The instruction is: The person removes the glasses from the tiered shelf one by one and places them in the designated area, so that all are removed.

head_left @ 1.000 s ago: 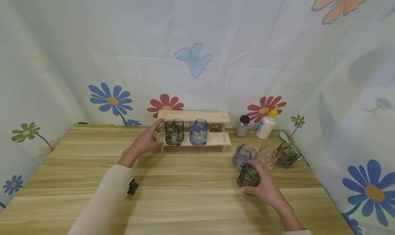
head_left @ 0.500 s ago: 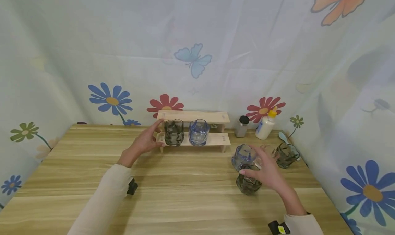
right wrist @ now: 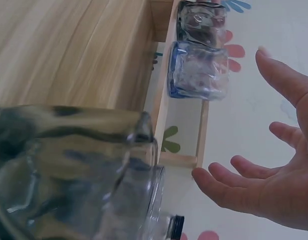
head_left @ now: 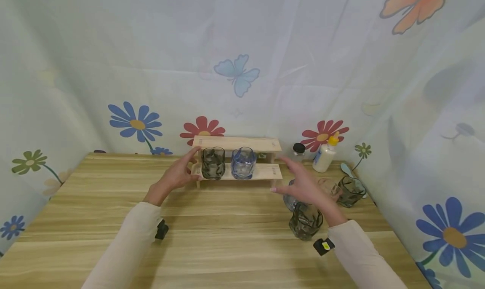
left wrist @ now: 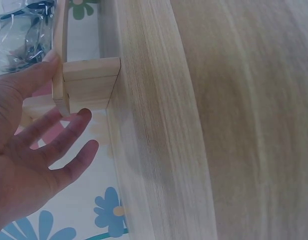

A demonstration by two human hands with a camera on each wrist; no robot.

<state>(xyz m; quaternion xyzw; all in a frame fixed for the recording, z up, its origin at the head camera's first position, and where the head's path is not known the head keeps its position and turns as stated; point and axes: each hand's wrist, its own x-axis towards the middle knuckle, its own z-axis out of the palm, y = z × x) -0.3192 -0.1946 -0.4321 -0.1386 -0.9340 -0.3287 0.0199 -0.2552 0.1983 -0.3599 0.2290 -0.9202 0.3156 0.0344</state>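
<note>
Wooden stand (head_left: pixel 236 143): toward the back of the table (head_left: pixel 212 251), upright, two boards high; my left hand touches it.
Wood's handling: stiff and probably light, so I'd expect one hard push at an end to skid it; the surface looks dry rather than slippery.
Where to hold the stand: by the board ends, I judge, since the middle of the lower board (head_left: pixel 268 170) would bring my fingers against glass.
Dark glass on the stand (head_left: pixel 213 164): upright on the lower board, near my left fingers.
Blue glass on the stand (head_left: pixel 243 164): upright just beside it, on its right.
Glass handling: rigid, breakable, likely heavy for its size; the uneven walls should help, so thumb and fingers on opposite sides, below the rim.
Left hand (head_left: pixel 175 176): at the stand's left end, thumb against the lower board, other fingers loosely spread; how hard it presses I cannot tell.
Right hand (head_left: pixel 303 187): in the air near the stand's right end, thumb and fingers wide apart, holding nothing.
Around my right forearm: a dark glass on the table (head_left: pixel 306 226), a partly hidden blue glass (head_left: pixel 289 201), a pink glass (head_left: pixel 329 188) and another dark glass (head_left: pixel 350 192).
Back right: black-capped jar (head_left: pixel 299 148), white bottle (head_left: pixel 323 158), pale blue spoon (head_left: pixel 347 169).
</note>
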